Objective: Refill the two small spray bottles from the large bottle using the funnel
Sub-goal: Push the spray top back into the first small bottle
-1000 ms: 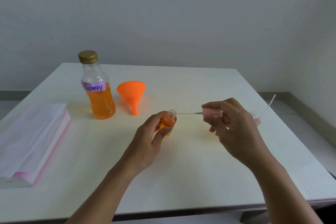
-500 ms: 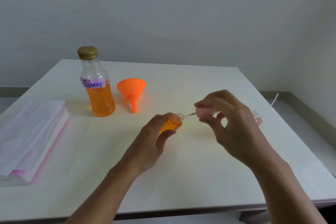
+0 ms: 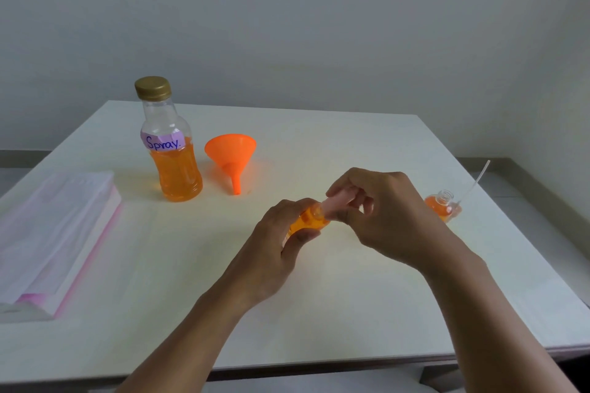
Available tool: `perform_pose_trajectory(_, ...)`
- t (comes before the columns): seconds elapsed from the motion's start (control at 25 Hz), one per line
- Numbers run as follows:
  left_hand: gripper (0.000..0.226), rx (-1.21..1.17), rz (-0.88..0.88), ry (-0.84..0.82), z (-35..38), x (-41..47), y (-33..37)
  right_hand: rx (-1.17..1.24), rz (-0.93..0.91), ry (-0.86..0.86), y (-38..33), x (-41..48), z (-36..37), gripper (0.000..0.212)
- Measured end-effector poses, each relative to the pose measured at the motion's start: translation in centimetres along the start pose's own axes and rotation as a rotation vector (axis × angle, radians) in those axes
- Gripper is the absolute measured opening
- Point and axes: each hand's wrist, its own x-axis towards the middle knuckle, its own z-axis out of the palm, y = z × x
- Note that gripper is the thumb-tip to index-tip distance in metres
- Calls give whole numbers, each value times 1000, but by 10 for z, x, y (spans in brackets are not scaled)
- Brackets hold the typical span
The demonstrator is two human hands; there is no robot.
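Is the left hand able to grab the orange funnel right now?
Probably not yet: the left hand grips a small bottle. The way to the funnel looks free, though.

Far left: bottle (image 3: 174, 153) and funnel (image 3: 230, 153) stand just beside each other, with a narrow gap between them. Left edge: a flat packet (image 3: 54, 233) covers the table (image 3: 319, 143). Right edge: an open small bottle (image 3: 442, 206) with a tube (image 3: 475, 180) slanting upward. Centre: left hand (image 3: 277, 249) gripping a held bottle (image 3: 308, 222) and right hand (image 3: 386, 220) pinching its cap (image 3: 338, 201) block passage. Bare surface lies on the near side of the hands and behind them, right of the funnel.
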Motion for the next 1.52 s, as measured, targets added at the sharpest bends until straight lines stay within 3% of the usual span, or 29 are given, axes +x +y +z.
perform_pose_trajectory(0.08,31,-16,-12,-13,1,1,0,-66,61,21,4,3,2,49)
perform_pose_trajectory(0.16,35,-46,-26,-21,3,2,1,-52,75,18,10,4,-2,69)
perform_pose_trajectory(0.32,30,-92,-48,-26,4,3,3,184,19,-17,13,-1,-13,41)
perform_pose_trajectory(0.44,28,-100,-63,-36,6,3,3,185,82,65,10,0,-10,21)
perform_pose_trajectory(0.56,33,-102,-74,-26,6,4,4,159,100,66,12,0,-10,35)
perform_pose_trajectory(0.68,33,-94,-87,-30,6,3,4,262,48,-13,12,-1,-13,28)
perform_pose_trajectory(0.8,32,-93,-77,-31,7,2,2,213,77,55,11,1,-4,16)
perform_pose_trajectory(0.96,35,-79,-88,-42,7,3,2,208,89,18,18,0,-6,33)
perform_pose_trajectory(1.04,34,-94,-78,-35,7,3,3,238,56,-39,22,-2,-6,34)
perform_pose_trajectory(1.2,34,-99,-91,-30,6,3,4,186,88,80,17,0,7,17)
perform_pose_trajectory(1.28,36,-114,-111,-42,6,3,5,178,107,43,16,2,9,26)
perform_pose_trajectory(1.4,38,-167,-112,-61,5,2,6,375,150,-94,23,3,6,33)
perform_pose_trajectory(1.52,34,-242,-129,-90,4,1,7,499,172,-108,26,2,8,14)
